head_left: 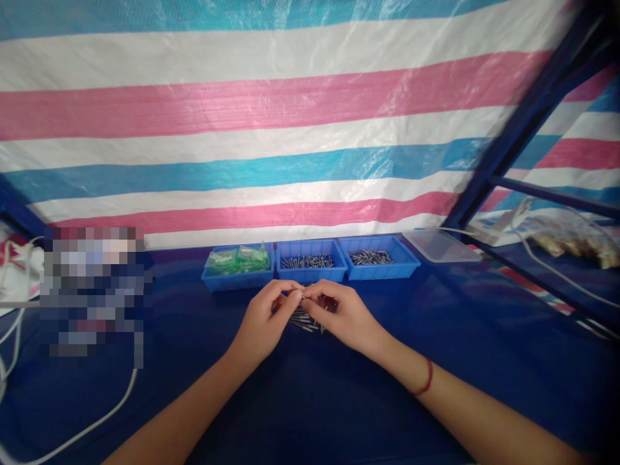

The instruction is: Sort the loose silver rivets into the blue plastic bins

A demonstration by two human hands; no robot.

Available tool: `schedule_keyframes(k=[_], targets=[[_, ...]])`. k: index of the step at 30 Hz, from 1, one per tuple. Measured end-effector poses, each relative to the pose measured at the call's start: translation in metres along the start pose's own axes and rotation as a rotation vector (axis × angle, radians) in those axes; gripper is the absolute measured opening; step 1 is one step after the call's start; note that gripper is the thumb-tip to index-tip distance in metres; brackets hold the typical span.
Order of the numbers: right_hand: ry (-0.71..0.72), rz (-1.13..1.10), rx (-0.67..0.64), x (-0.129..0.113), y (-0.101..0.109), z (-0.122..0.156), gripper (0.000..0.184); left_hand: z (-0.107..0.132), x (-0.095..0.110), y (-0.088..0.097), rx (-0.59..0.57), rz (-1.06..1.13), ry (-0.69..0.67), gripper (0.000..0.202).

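Observation:
My left hand (265, 321) and my right hand (339, 312) meet at the fingertips over the dark blue table (310, 400), both pinched on a small thin metal pin (301, 294). Under the hands lies a loose pile of the same metal pins (305, 321). Just behind stand three blue trays in a row: the left tray (237, 279) holds green plastic pieces, the middle tray (310, 274) and the right tray (382, 268) hold metal pins. A red string circles my right wrist.
A striped pink, white and blue tarp (271, 129) hangs behind the table. A clear plastic lid (438, 245) lies right of the trays beside a blue metal frame (527, 123). White cables (87, 426) run along the left, next to a blurred patch.

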State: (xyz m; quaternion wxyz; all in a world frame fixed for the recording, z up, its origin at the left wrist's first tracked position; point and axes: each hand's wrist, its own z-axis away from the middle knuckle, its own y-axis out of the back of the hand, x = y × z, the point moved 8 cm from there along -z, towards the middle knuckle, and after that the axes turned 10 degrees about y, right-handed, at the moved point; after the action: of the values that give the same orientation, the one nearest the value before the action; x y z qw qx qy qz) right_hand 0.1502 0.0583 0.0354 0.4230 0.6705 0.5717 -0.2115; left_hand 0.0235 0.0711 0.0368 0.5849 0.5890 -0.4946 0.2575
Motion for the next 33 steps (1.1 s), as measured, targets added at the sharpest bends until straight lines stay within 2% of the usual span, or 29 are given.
schedule_keyframes(k=[9,16,19,22,25,29,31,33], targets=[[0.032,-0.034,0.079,-0.003,0.01,-0.001,0.012,-0.002,-0.001,0.003,0.017,0.022,0.013,0.018],[0.065,-0.042,0.112,-0.009,0.015,-0.001,0.007,-0.003,-0.003,-0.001,-0.03,0.035,0.019,0.018],[0.096,-0.015,0.108,-0.012,0.015,-0.001,0.008,-0.003,-0.003,-0.005,-0.044,-0.008,0.009,0.02],[0.125,0.041,0.116,-0.014,0.02,-0.004,0.011,-0.003,0.001,-0.004,-0.054,-0.149,-0.039,0.023],[0.14,0.173,0.208,-0.009,0.045,-0.009,0.014,-0.004,0.003,0.002,-0.089,-0.416,-0.086,0.031],[0.102,0.519,0.427,0.007,0.103,-0.011,0.019,-0.01,-0.003,0.019,-0.139,-0.68,-0.115,0.032],[0.048,0.756,0.448,0.017,0.122,-0.011,0.02,-0.012,-0.009,0.026,-0.167,-0.749,-0.121,0.032],[-0.028,0.922,0.431,0.026,0.131,-0.01,0.022,-0.012,-0.017,0.027,-0.237,-0.772,-0.109,0.033]])
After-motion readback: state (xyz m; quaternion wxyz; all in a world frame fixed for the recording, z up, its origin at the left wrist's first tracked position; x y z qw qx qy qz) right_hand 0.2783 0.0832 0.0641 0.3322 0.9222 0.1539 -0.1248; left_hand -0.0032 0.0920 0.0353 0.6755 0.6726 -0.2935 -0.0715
